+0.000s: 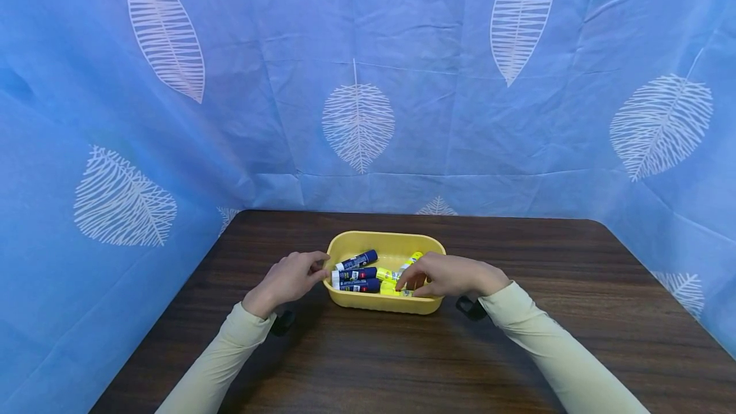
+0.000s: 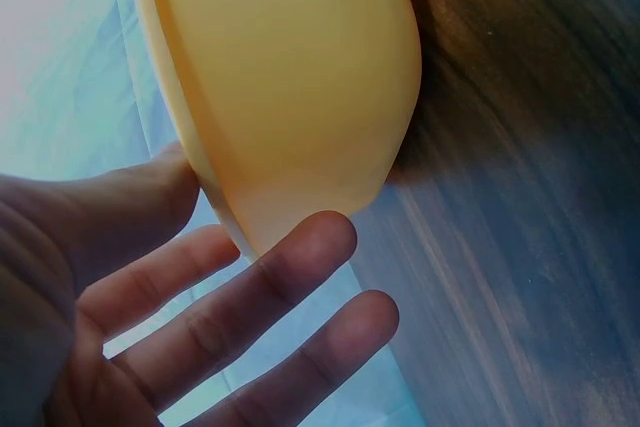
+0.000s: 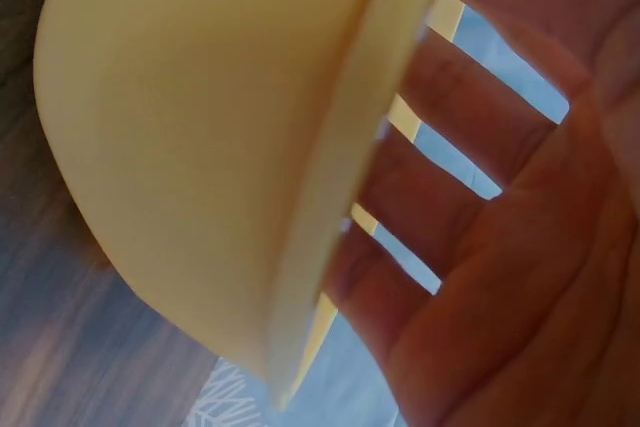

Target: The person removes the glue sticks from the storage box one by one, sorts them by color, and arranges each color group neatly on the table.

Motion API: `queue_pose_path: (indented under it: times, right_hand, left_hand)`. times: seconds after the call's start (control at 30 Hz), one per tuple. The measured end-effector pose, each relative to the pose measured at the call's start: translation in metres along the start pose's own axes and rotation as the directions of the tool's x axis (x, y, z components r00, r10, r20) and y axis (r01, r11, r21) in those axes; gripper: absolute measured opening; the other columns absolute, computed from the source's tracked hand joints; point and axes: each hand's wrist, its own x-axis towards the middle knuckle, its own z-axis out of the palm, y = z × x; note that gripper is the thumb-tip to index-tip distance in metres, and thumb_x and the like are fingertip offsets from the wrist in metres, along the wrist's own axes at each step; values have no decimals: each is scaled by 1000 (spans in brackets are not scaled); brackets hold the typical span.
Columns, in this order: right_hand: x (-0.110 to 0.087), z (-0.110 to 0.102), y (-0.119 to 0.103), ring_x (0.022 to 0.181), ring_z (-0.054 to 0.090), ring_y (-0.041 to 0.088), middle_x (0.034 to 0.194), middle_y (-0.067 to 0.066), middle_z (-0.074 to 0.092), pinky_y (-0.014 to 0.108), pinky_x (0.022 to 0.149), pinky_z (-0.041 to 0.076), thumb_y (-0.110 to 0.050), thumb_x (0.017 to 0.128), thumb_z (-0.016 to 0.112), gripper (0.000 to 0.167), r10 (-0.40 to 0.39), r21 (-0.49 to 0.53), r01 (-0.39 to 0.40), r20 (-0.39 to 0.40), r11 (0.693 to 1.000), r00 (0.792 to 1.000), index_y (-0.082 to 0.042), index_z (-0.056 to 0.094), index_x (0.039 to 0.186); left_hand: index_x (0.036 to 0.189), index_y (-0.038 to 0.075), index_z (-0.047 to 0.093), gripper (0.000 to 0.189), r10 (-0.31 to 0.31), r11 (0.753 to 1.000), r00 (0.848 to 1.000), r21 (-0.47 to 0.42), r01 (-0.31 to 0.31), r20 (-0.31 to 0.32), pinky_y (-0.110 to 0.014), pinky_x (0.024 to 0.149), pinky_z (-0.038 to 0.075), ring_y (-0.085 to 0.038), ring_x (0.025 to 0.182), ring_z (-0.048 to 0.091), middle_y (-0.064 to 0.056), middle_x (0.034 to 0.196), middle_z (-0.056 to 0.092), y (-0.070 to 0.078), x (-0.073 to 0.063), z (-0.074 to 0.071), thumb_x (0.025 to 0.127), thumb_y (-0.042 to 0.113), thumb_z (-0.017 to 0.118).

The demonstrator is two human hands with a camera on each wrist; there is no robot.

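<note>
A yellow plastic basin (image 1: 385, 304) stands on the table with several glue sticks lying in it. Blue glue sticks (image 1: 358, 275) with white ends are on its left side, and yellow glue sticks (image 1: 389, 275) on its right. My left hand (image 1: 293, 276) holds the basin's left rim, with thumb and index finger at the edge and other fingers spread along the outer wall (image 2: 300, 77). My right hand (image 1: 445, 273) reaches over the right rim, its spread fingers down at the yellow glue sticks. In the right wrist view the basin wall (image 3: 200, 147) hides those fingertips.
The dark wood-grain table (image 1: 368, 363) extends around the basin, its far edge behind it. A blue cloth (image 1: 425, 126) with white leaf prints hangs behind the table and at both sides. Black wrist bands (image 1: 473, 307) sit at the sleeve cuffs.
</note>
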Motion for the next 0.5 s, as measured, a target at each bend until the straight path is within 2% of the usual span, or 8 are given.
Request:
queue_pose_path:
  times: [0.27, 0.5]
  right_hand:
    - [2, -1, -1, 100, 69, 7, 116, -6, 73, 26, 85, 56, -11, 100, 66, 27, 22, 25, -23, 29, 999, 999, -19, 72, 125]
    - [2, -1, -3, 101, 67, 7, 122, -3, 71, 26, 87, 56, -10, 101, 64, 29, -4, 19, 3, 36, 1000, 999, -17, 70, 128]
  left_hand:
    - [136, 7, 65, 42, -12, 1000, 1000, 0, 12, 12, -40, 80, 59, -13, 83, 67, -5, 106, 75, 1, 0, -1, 98, 23, 70]
    - [136, 7, 65, 42, -23, 1000, 1000, -9, 23, 18, -38, 78, 59, -13, 80, 65, -5, 106, 75, 1, 1, -1, 98, 23, 71]
